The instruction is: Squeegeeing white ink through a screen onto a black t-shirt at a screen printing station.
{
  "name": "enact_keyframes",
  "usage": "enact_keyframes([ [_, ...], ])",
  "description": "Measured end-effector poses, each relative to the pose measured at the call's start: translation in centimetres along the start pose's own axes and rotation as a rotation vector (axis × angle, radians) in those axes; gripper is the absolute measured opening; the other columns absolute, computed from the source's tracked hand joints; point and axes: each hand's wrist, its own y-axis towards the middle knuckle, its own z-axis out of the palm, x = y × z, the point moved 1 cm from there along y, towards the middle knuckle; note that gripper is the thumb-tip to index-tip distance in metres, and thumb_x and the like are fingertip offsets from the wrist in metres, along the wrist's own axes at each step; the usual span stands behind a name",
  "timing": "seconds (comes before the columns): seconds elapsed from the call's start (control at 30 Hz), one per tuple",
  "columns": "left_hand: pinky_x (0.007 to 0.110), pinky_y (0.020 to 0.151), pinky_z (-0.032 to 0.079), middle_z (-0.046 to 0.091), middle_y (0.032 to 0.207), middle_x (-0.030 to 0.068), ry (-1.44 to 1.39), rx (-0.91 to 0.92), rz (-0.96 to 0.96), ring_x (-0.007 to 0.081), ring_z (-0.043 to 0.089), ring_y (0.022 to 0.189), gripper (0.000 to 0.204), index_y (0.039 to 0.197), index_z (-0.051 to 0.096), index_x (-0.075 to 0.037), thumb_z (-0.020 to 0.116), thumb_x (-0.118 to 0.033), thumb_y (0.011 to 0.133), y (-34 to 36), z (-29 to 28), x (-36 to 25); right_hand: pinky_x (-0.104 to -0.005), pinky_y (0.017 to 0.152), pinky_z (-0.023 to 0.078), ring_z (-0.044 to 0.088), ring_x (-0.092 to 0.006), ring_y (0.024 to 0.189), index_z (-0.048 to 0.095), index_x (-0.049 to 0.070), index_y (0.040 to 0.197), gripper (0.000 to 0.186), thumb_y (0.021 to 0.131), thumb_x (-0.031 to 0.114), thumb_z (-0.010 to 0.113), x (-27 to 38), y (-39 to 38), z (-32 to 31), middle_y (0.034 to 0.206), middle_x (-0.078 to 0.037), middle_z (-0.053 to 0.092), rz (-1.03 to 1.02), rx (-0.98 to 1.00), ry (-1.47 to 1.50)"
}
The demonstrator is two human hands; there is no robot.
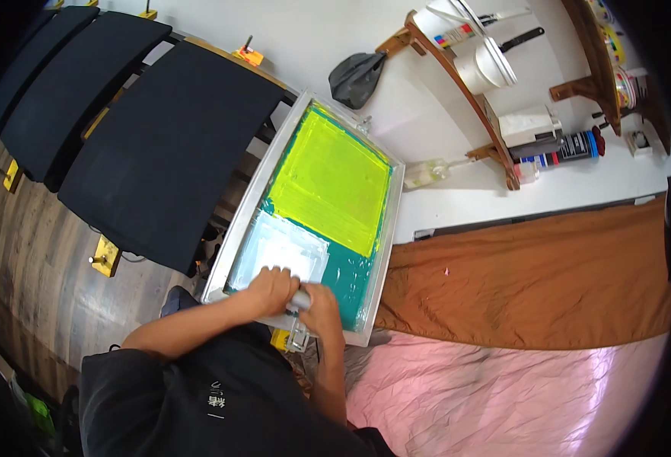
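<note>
At the far left, three flat black platens (164,145) fanned out over a wood-grain floor (23,251), each a smooth matte slab with rounded corners, with small yellow brackets (106,256) beneath them. Just right of them lay the screen printing frame (238,228), a rectangular aluminium border around taut mesh. Its upper field was glossy lime-yellow (328,179), its lower edge teal (354,278), and a white patch of ink (282,251) spread across the lower left part. At the near end of the frame both hands were close together and clamped on a squeegee (299,300), whose grey handle showed between them: the left hand (270,289) curled over it from above, the right hand (321,308) gripping it just beside. Further right, a crumpled dark grey bag (356,78) sat on the white floor, and a curved wooden shelf (465,91) carried white plastic buckets (487,67). Below it stretched a creased rust-brown cloth (533,282) and, nearer, a wrinkled shiny pink sheet (495,396).
</note>
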Motion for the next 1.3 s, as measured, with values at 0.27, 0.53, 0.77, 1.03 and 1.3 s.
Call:
enact_keyframes([
  [0.27,0.046,0.075,0.049,0.065,0.086,0.0119,-0.001,0.385,-0.164,0.0307,0.066,0.081,0.04,0.1,0.063,-0.008,0.072,-0.03,0.069,-0.9,-2.9,-1.8,-0.0429,0.08,0.051,0.062,-0.0412,0.09,0.065,0.002,0.098,0.037,0.062,0.001,0.061,1.0,0.1,-1.5,0.093,-0.022,0.066,-0.12,0.204,0.135],
  [0.53,0.044,0.069,0.054,0.067,0.086,0.0161,-0.018,0.176,-0.302,0.0352,0.067,0.079,0.026,0.091,0.067,-0.005,0.07,-0.012,0.066,6.8,-0.4,0.1,-0.0456,0.083,0.049,0.06,-0.0418,0.093,0.066,0.004,0.104,0.041,0.064,-0.001,0.061,-4.4,6.3,-3.7,0.099,-0.022,0.065,-0.102,0.079,0.045],
  [0.77,0.043,0.07,0.053,0.065,0.09,0.0134,0.003,0.078,-0.238,0.0318,0.066,0.079,0.041,0.1,0.064,-0.006,0.074,-0.009,0.059,1.9,1.6,-4.0,-0.0423,0.092,0.045,0.056,-0.0381,0.101,0.062,0.0,0.109,0.051,0.059,-0.005,0.063,-3.1,-0.9,-2.0,0.105,-0.019,0.063,-0.099,0.007,0.06],
  [1.03,0.045,0.069,0.052,0.066,0.084,0.0127,0.02,0.182,-0.198,0.0306,0.067,0.076,0.028,0.091,0.065,-0.008,0.072,-0.014,0.064,1.3,0.0,-1.4,-0.0445,0.085,0.048,0.06,-0.0412,0.091,0.065,0.002,0.103,0.042,0.062,-0.003,0.06,-2.8,1.7,-0.7,0.099,-0.021,0.065,-0.142,0.092,0.053],
  [1.3,0.044,0.076,0.052,0.064,0.099,0.0163,-0.006,0.02,-0.214,0.034,0.064,0.091,0.039,0.103,0.063,-0.003,0.069,-0.003,0.064,0.5,0.6,-0.4,-0.0442,0.09,0.045,0.053,-0.0404,0.102,0.059,0.005,0.117,0.058,0.06,-0.008,0.062,-0.6,1.3,0.8,0.107,-0.018,0.06,-0.097,-0.074,0.014],
])
